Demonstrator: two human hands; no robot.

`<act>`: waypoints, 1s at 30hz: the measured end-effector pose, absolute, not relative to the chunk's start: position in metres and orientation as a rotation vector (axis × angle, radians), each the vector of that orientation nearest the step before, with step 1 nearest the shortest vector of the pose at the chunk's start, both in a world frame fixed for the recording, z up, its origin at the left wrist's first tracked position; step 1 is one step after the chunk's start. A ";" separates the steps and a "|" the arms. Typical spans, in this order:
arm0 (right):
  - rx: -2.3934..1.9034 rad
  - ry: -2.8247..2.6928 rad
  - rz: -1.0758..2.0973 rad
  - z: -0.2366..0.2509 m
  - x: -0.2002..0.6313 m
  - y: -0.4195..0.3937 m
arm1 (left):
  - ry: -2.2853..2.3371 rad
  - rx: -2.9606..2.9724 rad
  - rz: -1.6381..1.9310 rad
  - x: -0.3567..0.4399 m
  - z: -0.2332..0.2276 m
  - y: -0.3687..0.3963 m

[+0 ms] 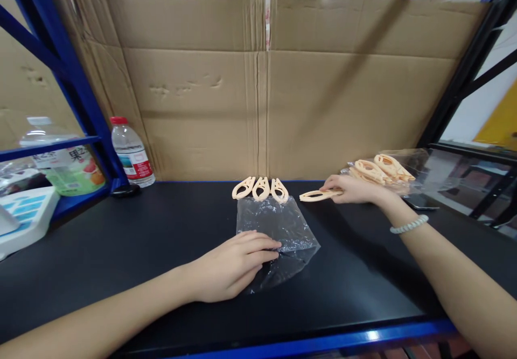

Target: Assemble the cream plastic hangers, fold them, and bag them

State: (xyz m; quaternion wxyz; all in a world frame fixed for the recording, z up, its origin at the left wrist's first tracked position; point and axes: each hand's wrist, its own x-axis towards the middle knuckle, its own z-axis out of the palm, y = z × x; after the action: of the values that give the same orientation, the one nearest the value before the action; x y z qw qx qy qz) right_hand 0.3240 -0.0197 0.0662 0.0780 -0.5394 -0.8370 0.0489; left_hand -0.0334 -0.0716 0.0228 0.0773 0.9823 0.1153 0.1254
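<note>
Left hand (232,264) flat, released, on plastic bag (278,235); right hand (353,189), fingertips partly hidden, pinching peach clip (317,195).

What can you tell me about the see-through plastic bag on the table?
The bag is clear, thin, crinkly plastic that shines where light hits it. It looks empty and lies flat on the black table, near the middle. Its far edge sits just below three peach clips lined up in a row; whether it touches them is hard to tell. The left hand presses down on its near left part, its fingers resting on the plastic.
</note>
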 end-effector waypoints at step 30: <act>-0.589 -2.208 0.089 0.070 0.221 -0.104 | 0.618 2.707 0.869 -0.027 0.005 -0.069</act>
State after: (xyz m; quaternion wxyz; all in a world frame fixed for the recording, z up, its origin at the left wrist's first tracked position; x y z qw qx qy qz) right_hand 0.2208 -0.1037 0.0699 0.4143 -0.2344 -0.8787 0.0354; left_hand -0.0268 -0.0689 0.0052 0.1156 0.9242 0.2110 0.2967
